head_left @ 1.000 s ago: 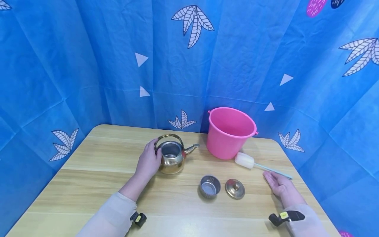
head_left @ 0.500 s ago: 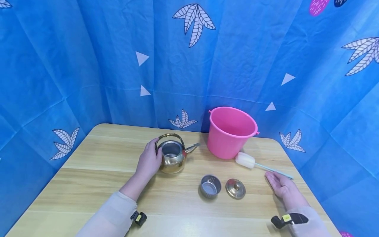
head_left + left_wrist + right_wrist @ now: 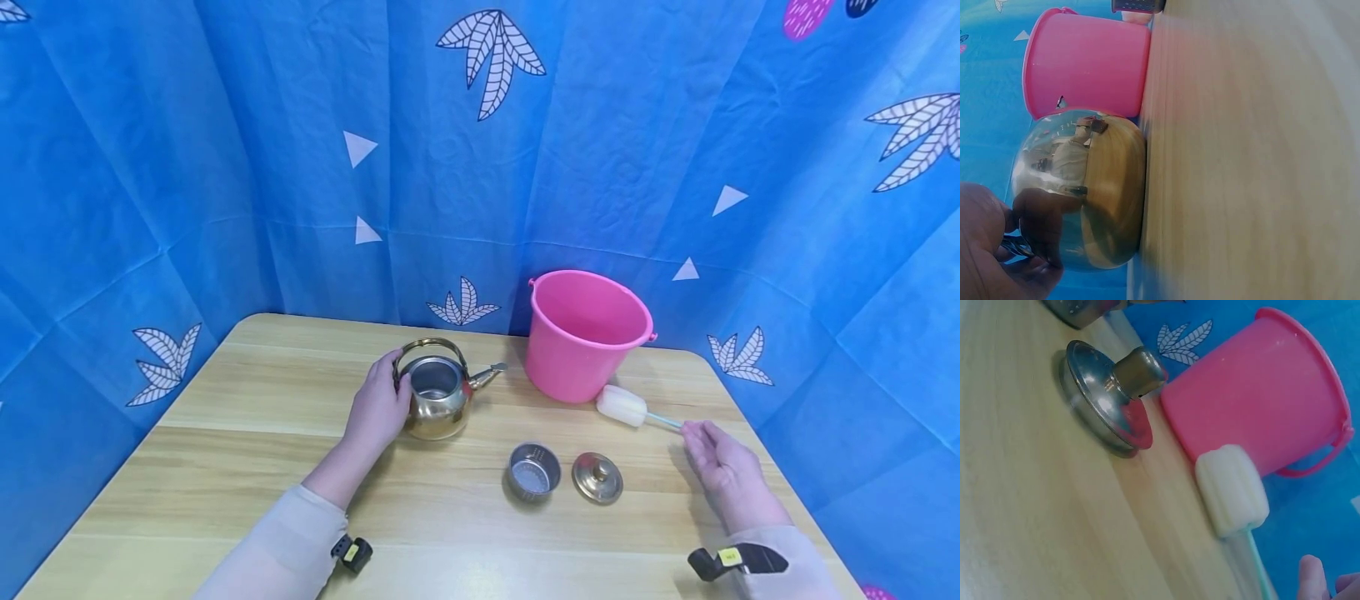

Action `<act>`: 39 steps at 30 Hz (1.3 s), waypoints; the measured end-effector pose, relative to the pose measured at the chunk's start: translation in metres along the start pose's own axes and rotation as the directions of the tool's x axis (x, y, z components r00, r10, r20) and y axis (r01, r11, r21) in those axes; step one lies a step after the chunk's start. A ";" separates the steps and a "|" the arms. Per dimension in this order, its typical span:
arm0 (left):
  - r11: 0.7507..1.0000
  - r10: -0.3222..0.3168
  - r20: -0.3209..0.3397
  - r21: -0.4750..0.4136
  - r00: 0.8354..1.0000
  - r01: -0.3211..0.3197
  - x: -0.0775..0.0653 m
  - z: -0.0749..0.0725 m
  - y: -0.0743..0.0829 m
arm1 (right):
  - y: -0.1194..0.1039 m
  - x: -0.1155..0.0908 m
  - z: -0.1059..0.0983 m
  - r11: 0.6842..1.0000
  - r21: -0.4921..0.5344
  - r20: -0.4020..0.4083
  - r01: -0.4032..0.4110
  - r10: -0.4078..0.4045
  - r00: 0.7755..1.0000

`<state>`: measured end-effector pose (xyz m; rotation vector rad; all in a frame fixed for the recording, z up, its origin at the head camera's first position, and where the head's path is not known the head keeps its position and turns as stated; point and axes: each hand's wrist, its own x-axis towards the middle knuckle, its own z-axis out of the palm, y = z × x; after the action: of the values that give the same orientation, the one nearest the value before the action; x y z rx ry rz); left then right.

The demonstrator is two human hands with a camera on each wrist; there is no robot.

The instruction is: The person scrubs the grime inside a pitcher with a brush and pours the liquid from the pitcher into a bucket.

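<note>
My left hand (image 3: 380, 404) grips the handle side of a small gold-coloured teapot (image 3: 437, 417), which is lidless and stands upright on the table with its spout to the right. In the left wrist view, my thumb and fingers close about the base of the handle, against the shiny body. My right hand (image 3: 726, 467) is at the thin pale-blue handle of a white sponge brush (image 3: 621, 406), hiding the handle's far end. In the right wrist view its fingertips (image 3: 1312, 578) show beside the handle; I cannot tell whether they pinch it. The sponge lies against the bucket's foot.
A pink bucket (image 3: 573, 362) stands at the back right of the wooden table (image 3: 247, 467). Between my hands lie a small metal strainer cup (image 3: 532, 472) and a round gold-coloured lid (image 3: 597, 478), knob up. A blue patterned curtain (image 3: 300, 167) closes off the back and sides.
My right hand has moved slightly forward and to the right, onto the brush handle, and now covers its far end. The left hand and teapot have stayed in place.
</note>
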<state>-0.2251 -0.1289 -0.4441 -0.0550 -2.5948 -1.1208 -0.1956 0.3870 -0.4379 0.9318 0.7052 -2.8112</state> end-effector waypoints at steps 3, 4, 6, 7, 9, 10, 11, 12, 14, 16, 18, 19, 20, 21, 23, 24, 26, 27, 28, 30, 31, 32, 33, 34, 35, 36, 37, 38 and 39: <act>1.000 -0.001 0.003 -0.001 1.000 0.001 0.000 0.000 0.000 | 0.000 -0.005 0.005 1.000 0.013 0.018 0.016 -0.016 1.000; 1.000 -0.002 0.004 -0.001 1.000 0.002 0.000 0.000 0.000 | 0.001 -0.007 0.006 1.000 0.010 0.022 0.021 -0.022 1.000; 1.000 -0.003 0.005 -0.001 1.000 0.003 0.000 0.000 0.000 | 0.001 -0.010 0.009 0.999 -0.008 0.022 0.033 -0.033 0.999; 1.000 -0.004 0.005 -0.001 1.000 0.004 0.000 0.000 0.000 | 0.001 -0.011 0.010 0.999 -0.022 0.025 0.040 -0.040 0.999; 1.000 -0.006 0.006 -0.001 1.000 0.006 0.000 0.000 0.000 | 0.002 -0.013 0.013 0.998 -0.041 0.036 0.049 -0.047 0.998; 1.000 -0.007 0.007 -0.001 1.000 0.007 0.000 0.000 0.000 | 0.002 -0.015 0.015 0.997 -0.055 0.046 0.053 -0.051 0.998; 1.000 -0.007 0.008 0.000 1.000 0.007 0.000 0.000 0.000 | 0.002 -0.016 0.016 0.996 -0.071 0.056 0.059 -0.055 0.997; 1.000 -0.007 0.008 0.000 1.000 0.007 0.000 0.000 0.000 | 0.002 -0.017 0.017 0.994 -0.085 0.069 0.063 -0.058 0.996; 1.000 -0.007 0.009 0.000 1.000 0.007 0.000 0.000 0.000 | 0.002 -0.019 0.020 0.991 -0.112 0.084 0.076 -0.066 0.994; 1.000 -0.007 0.010 0.002 1.000 0.007 0.000 0.000 0.000 | 0.004 -0.022 0.023 0.987 -0.132 0.094 0.087 -0.074 0.993; 1.000 -0.006 0.011 0.002 1.000 0.006 0.000 0.000 0.000 | 0.005 -0.024 0.026 0.983 -0.154 0.103 0.103 -0.088 0.991; 1.000 -0.005 0.011 0.001 1.000 0.005 0.000 0.000 0.000 | 0.006 -0.026 0.027 0.980 -0.166 0.103 0.114 -0.097 0.990; 1.000 -0.004 0.011 0.001 1.000 0.004 0.000 0.000 0.000 | 0.007 -0.027 0.029 0.977 -0.173 0.107 0.121 -0.104 0.989; 1.000 -0.003 0.011 -0.001 1.000 0.003 0.000 0.000 0.000 | 0.008 -0.029 0.031 0.974 -0.185 0.110 0.131 -0.112 0.988; 1.000 -0.002 0.009 -0.005 1.000 0.002 0.000 0.000 0.000 | 0.010 -0.032 0.035 0.968 -0.203 0.114 0.149 -0.128 0.985; 1.000 -0.001 0.008 -0.006 1.000 0.001 0.000 0.000 0.000 | 0.012 -0.033 0.037 0.965 -0.211 0.113 0.156 -0.135 0.984; 1.000 0.000 0.007 -0.005 1.000 0.000 0.000 0.000 0.000 | 0.014 -0.036 0.041 0.958 -0.229 0.121 0.174 -0.149 0.981; 1.000 0.000 0.006 -0.005 1.000 0.000 0.000 0.000 0.000 | 0.015 -0.038 0.043 0.954 -0.237 0.127 0.184 -0.157 0.979; 1.000 0.001 0.005 -0.004 1.000 -0.001 0.000 0.001 0.000 | 0.016 -0.039 0.045 0.951 -0.242 0.133 0.191 -0.162 0.978; 1.000 0.004 0.002 -0.001 1.000 -0.004 0.000 0.001 0.000 | 0.018 -0.041 0.048 0.945 -0.254 0.146 0.208 -0.175 0.974; 1.000 0.005 0.001 -0.001 1.000 -0.005 0.000 0.000 0.000 | 0.018 -0.041 0.049 0.942 -0.258 0.153 0.216 -0.181 0.972; 1.000 0.006 -0.001 -0.002 1.000 -0.006 0.000 0.000 0.000 | 0.019 -0.042 0.050 0.939 -0.262 0.158 0.221 -0.185 0.970; 1.000 0.006 -0.002 -0.002 1.000 -0.006 0.000 0.000 0.000 | 0.020 -0.043 0.052 0.936 -0.268 0.162 0.227 -0.189 0.969; 1.000 0.006 -0.002 -0.002 1.000 -0.006 0.000 0.000 0.001 | 0.021 -0.044 0.053 0.934 -0.271 0.165 0.231 -0.191 0.967; 1.000 0.006 -0.003 -0.002 1.000 -0.006 0.000 0.000 0.001 | 0.021 -0.044 0.054 0.932 -0.275 0.170 0.235 -0.194 0.966; 1.000 0.006 -0.003 -0.003 1.000 -0.006 0.000 0.000 0.001 | 0.022 -0.045 0.055 0.931 -0.277 0.173 0.238 -0.195 0.965; 1.000 0.007 -0.004 -0.002 1.000 -0.007 0.000 0.000 0.001 | 0.023 -0.046 0.056 0.929 -0.282 0.179 0.241 -0.195 0.964; 1.000 0.008 -0.004 -0.001 1.000 -0.008 0.000 0.000 0.001 | 0.024 -0.046 0.058 0.927 -0.286 0.183 0.242 -0.195 0.964; 1.000 0.008 -0.004 -0.001 1.000 -0.008 0.000 0.000 0.001 | 0.024 -0.047 0.059 0.926 -0.290 0.188 0.243 -0.194 0.963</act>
<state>-0.2247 -0.1280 -0.4436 -0.0642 -2.5883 -1.1187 -0.1838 0.3361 -0.3783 0.6030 1.2536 -2.7931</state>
